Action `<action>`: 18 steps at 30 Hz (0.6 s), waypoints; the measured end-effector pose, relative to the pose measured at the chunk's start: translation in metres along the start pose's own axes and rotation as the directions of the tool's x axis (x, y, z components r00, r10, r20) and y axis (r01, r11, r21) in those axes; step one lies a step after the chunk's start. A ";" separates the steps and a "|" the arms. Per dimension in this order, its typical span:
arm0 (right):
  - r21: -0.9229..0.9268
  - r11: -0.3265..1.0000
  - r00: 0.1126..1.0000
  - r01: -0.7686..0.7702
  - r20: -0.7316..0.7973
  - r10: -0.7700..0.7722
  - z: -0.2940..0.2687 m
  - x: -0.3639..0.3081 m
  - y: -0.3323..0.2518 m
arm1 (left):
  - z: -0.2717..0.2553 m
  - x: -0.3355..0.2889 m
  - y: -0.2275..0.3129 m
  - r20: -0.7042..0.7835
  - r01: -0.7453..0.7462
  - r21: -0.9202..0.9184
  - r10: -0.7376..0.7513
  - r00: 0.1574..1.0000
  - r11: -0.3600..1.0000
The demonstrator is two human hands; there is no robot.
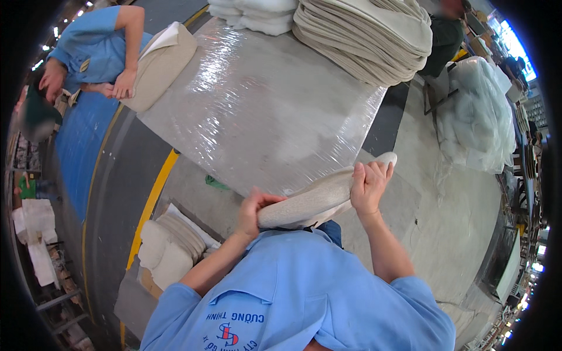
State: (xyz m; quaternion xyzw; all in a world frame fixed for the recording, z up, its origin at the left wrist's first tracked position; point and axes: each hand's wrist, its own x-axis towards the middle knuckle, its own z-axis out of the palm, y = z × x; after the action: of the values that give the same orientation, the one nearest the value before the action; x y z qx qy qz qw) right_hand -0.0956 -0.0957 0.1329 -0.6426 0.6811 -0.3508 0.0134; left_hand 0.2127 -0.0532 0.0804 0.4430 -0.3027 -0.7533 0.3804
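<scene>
A beige padded fabric piece (313, 200) with a paler underside is held in front of my body, at the near edge of the table. My left hand (256, 210) is closed on its left end, the fingers partly hidden behind the edge. At the other end, my right hand (371, 181) grips the upper edge, fingers curled over it and a pale corner sticking out past them. The piece bends between both hands, and its lower side is partly hidden by my shirt.
A plastic-wrapped table (252, 111) stands ahead, bearing a tall stack of beige pieces (363, 41) and white padding (254, 13). A co-worker (96, 50) handles another beige piece (164, 64) at left. More pieces (175, 240) lie low at left. A plastic-wrapped bundle (477, 117) stands right.
</scene>
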 end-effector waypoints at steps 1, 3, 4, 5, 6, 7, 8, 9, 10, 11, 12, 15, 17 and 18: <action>0.068 0.998 1.000 0.010 0.008 -0.011 0.001 -0.005 -0.011 | -0.014 -0.005 0.012 0.005 -0.051 -0.012 0.051 0.999 0.999; 0.195 0.981 0.999 0.020 0.024 -0.025 -0.006 -0.033 -0.038 | -0.038 -0.020 0.039 0.036 -0.102 -0.041 0.104 0.994 0.994; 0.173 0.983 0.993 0.057 0.093 -0.074 -0.006 -0.051 -0.057 | -0.046 -0.024 0.046 0.071 -0.077 0.141 0.067 0.995 0.987; 0.151 0.984 0.979 0.098 0.162 -0.123 -0.006 -0.062 -0.069 | -0.052 -0.026 0.050 0.101 -0.057 0.316 0.026 0.995 0.947; 0.142 0.986 0.946 0.085 0.301 -0.124 -0.010 -0.062 -0.074 | -0.057 -0.028 0.051 0.122 -0.040 0.483 -0.022 0.992 0.875; 0.143 0.986 0.893 0.080 0.429 -0.135 -0.016 -0.058 -0.080 | -0.062 -0.029 0.042 0.002 0.191 0.510 -0.224 0.975 0.839; 0.144 0.987 0.822 0.077 0.550 -0.145 -0.018 -0.056 -0.082 | -0.070 -0.026 0.038 -0.030 0.171 0.607 -0.192 0.981 0.776; 0.136 0.990 0.750 -0.032 0.658 -0.066 -0.016 -0.047 -0.078 | -0.067 -0.012 0.040 -0.036 0.148 0.694 -0.171 0.985 0.705; 0.119 0.983 0.656 -0.142 0.755 0.003 -0.010 -0.023 -0.068 | -0.061 0.001 0.040 -0.044 0.128 0.774 -0.149 0.988 0.621; 0.091 0.966 0.543 -0.242 0.838 0.057 -0.001 0.002 -0.060 | -0.052 0.012 0.036 -0.073 0.055 0.911 0.029 0.997 0.408; 0.075 0.991 0.561 -0.109 0.828 -0.001 0.011 0.017 -0.053 | -0.040 0.025 0.031 -0.043 0.009 0.987 0.211 0.976 0.163; 0.040 0.989 0.549 0.142 0.828 -0.112 0.068 0.032 -0.010 | 0.001 0.075 0.029 -0.010 0.009 0.999 -0.020 1.000 -0.041; -0.111 0.960 0.326 0.256 0.945 0.023 0.093 0.048 -0.030 | 0.001 0.088 0.028 -0.017 0.015 0.998 -0.034 0.999 -0.068; -0.180 0.929 0.214 0.322 0.970 0.114 0.104 0.047 -0.032 | 0.001 0.092 0.023 -0.013 0.010 0.997 -0.047 0.999 -0.079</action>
State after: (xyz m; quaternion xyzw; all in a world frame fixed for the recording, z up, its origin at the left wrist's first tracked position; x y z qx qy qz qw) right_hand -0.0271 -0.1830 0.0910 -0.7553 0.5261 0.2525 0.2983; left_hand 0.1900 -0.1432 0.0588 0.5765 -0.7541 -0.3024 -0.0869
